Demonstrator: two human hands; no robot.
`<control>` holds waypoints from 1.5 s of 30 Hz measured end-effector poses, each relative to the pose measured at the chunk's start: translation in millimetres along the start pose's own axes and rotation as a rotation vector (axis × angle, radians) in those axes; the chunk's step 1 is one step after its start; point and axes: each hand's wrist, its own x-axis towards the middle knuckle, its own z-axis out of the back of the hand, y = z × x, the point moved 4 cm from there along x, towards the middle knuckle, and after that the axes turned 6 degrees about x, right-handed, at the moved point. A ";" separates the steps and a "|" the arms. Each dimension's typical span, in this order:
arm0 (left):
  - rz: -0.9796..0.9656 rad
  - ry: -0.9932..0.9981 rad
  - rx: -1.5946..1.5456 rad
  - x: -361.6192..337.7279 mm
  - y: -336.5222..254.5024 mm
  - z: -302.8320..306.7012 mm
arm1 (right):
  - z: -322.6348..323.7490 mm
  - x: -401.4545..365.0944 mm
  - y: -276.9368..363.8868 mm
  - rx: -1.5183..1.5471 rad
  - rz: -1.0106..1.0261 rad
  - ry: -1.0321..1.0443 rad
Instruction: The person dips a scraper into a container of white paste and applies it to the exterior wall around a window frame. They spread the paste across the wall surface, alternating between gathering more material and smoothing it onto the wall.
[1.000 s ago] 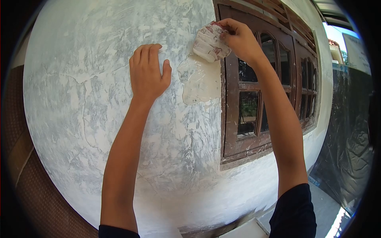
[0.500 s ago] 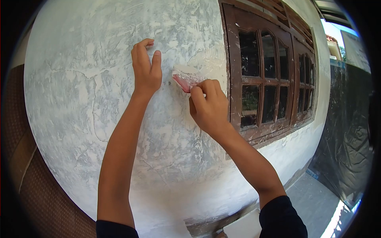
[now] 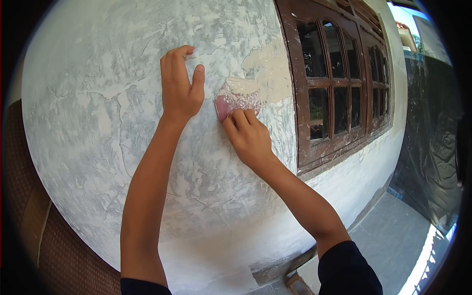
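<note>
My right hand (image 3: pixel 250 140) grips a red putty spreader (image 3: pixel 227 105), smeared with white filler, its face laid against the wall (image 3: pixel 93 142). Patchy grey and white skim coat covers this wall, with thin cracks and ridges running through it. Just above and right of the spreader lies a cream patch (image 3: pixel 273 73) of bare older paint. My left hand (image 3: pixel 178 91) is raised to the left of the spreader, close to the wall. Its fingers bend slightly, the thumb stands apart, and nothing is in it.
A brown wooden window (image 3: pixel 322 83) with dark panes borders the cream patch on the right. Dark plastic sheeting (image 3: pixel 427 132) hangs farther right, above a grey tiled floor (image 3: pixel 378 246). Brown woven panelling (image 3: pixel 64 241) stands at the lower left.
My right hand has turned the spreader flatter to the wall, showing more of its red face. The view has shifted slightly, exposing more of the cream patch. My left hand keeps its pose.
</note>
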 end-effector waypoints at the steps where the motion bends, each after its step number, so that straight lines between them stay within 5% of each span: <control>1: -0.008 0.000 0.009 0.6 0.3 -0.4 | 2.5 -0.2 -0.3 -0.006 -0.008 0.001; 10: -0.042 0.004 0.043 -2.1 -2.5 -1.8 | 12.8 -22.6 22.0 0.082 0.039 0.151; 14: -0.042 0.020 0.085 -1.3 -3.1 -2.2 | 52.5 -11.5 15.9 0.132 -0.124 -0.041; 19: -0.105 0.105 0.294 -2.5 -15.1 -7.7 | 86.2 35.3 -58.9 0.328 -0.345 -0.354; 25: -0.113 0.118 0.367 -3.2 -16.3 -11.6 | 37.9 59.5 -138.2 0.700 -0.678 0.040; 29: -0.105 0.136 0.381 -4.1 -14.7 -12.8 | 31.0 61.4 -176.5 0.662 -0.807 -0.134; 32: -0.107 0.138 0.398 -4.4 -16.8 -12.8 | 38.2 62.0 -183.0 0.833 -0.808 -0.270; 36: -0.105 0.142 0.401 -4.3 -18.0 -12.2 | 25.2 68.3 -154.8 0.743 -0.651 0.076; 38: -0.107 0.142 0.399 -4.3 -17.9 -13.0 | 23.6 71.6 -166.5 0.666 -0.654 0.063; 40: -0.118 0.129 0.408 -4.1 -17.2 -12.8 | 33.2 69.8 -186.7 0.750 -0.813 -0.220; 42: -0.116 0.128 0.410 -3.4 -17.5 -12.2 | 37.4 69.2 -182.3 0.857 -0.852 -0.242; 45: -0.113 0.140 0.411 -3.9 -17.9 -12.3 | 28.2 70.6 -158.0 0.793 -0.649 0.099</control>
